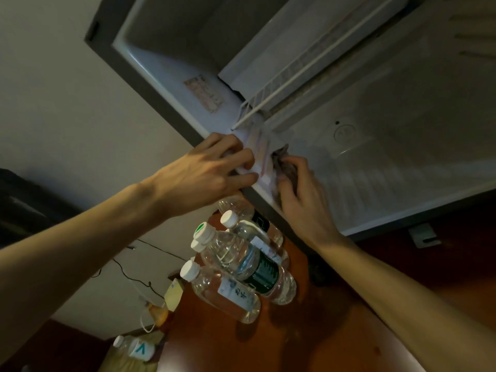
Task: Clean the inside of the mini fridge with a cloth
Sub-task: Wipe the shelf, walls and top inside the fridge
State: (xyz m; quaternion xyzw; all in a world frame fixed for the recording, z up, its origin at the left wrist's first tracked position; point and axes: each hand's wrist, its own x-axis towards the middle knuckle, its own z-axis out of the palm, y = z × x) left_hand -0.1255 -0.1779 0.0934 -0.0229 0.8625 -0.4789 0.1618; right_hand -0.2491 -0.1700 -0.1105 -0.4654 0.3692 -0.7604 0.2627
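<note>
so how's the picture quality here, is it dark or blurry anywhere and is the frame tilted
Head view: dim overall, with the brightest patch on the mini fridge liner near the wire shelf. The wide lens and head angle tilt the scene steeply. The right hand gripping the cloth is slightly smeared, while the left hand and the water bottles look sharper. The lower corners sink into shadow.

One mini fridge (402, 157) stands open, with one wire shelf (290, 84) inside and one printed sticker (204, 93) on its inner wall; two hands reach to its front edge, the left hand (212, 167) and the right hand (300, 200); one dark cloth (284, 165) is in the right. Below the fridge, on the one desk (322, 331), at least five clear plastic bottles (241, 264) cluster; one more small bottle (134, 349) lies lower left of it.
</note>
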